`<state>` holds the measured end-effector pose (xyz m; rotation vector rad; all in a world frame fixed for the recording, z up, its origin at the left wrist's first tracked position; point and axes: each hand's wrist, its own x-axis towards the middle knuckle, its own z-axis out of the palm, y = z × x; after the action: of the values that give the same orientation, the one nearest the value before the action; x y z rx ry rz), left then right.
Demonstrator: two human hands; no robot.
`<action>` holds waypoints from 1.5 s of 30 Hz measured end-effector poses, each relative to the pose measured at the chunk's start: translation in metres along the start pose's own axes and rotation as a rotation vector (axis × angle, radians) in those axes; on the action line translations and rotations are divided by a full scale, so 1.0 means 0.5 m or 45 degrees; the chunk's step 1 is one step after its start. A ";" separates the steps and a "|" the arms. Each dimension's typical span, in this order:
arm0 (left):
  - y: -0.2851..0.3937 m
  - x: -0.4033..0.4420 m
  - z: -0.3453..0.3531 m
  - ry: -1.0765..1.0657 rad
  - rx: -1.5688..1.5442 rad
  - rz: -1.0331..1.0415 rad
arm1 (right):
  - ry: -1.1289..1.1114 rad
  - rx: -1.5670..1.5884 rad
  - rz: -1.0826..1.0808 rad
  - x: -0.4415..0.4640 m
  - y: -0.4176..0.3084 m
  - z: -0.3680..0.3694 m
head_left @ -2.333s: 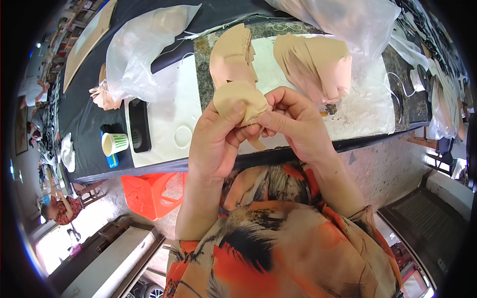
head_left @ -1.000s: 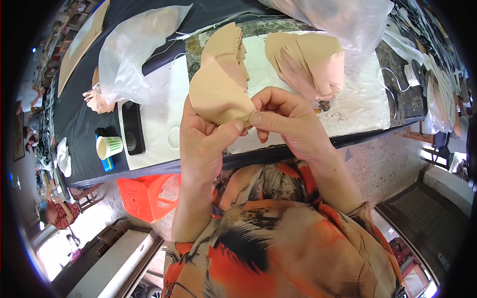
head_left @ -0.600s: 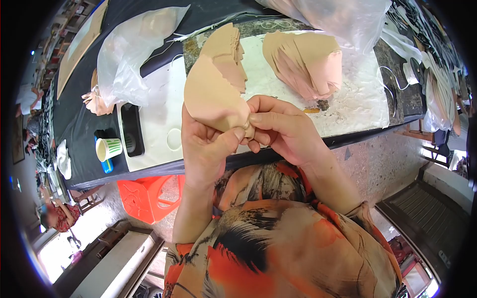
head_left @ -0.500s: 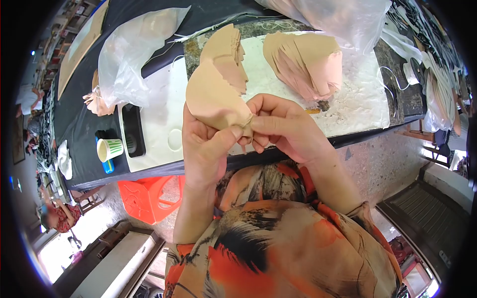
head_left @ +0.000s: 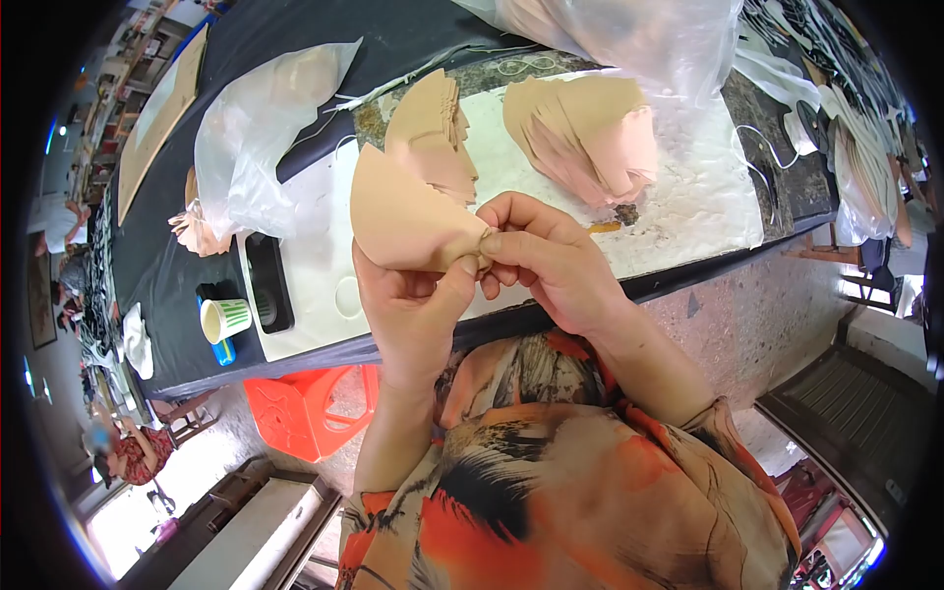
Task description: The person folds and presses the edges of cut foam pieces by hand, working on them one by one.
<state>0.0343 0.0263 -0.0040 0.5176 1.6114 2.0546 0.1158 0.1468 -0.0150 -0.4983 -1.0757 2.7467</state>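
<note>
A curved tan leather-like piece (head_left: 398,211) is pinched between both my hands, above the table's front edge. My left hand (head_left: 413,295) grips its lower edge, thumb on top. My right hand (head_left: 546,251) pinches the narrow right end between thumb and fingers, close to the left thumb. The edge under the fingertips looks folded or gathered; the fingers partly hide it. Just behind lies a fanned stack of similar tan pieces (head_left: 433,138). A second, larger stack of tan pieces (head_left: 585,133) rests on the white sheet (head_left: 703,187) to the right.
On the left are a paper cup (head_left: 224,320), a black phone-like object (head_left: 269,280) and a translucent plastic bag (head_left: 261,138). Another plastic bag (head_left: 629,34) lies at the back. A red stool (head_left: 300,413) stands below the table. A person (head_left: 133,452) sits far left.
The held piece has tilted and its wide end now points more up and left. Both hands stay pinched on it, close together. The whole view has shifted slightly.
</note>
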 end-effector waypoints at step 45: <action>0.009 0.025 -0.035 -0.159 -0.395 -0.516 | 0.023 0.105 0.098 0.010 0.006 0.008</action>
<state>0.0135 0.0189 -0.0038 0.1847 1.1799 1.8710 0.1098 0.1436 -0.0155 -0.5628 -0.9540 2.8330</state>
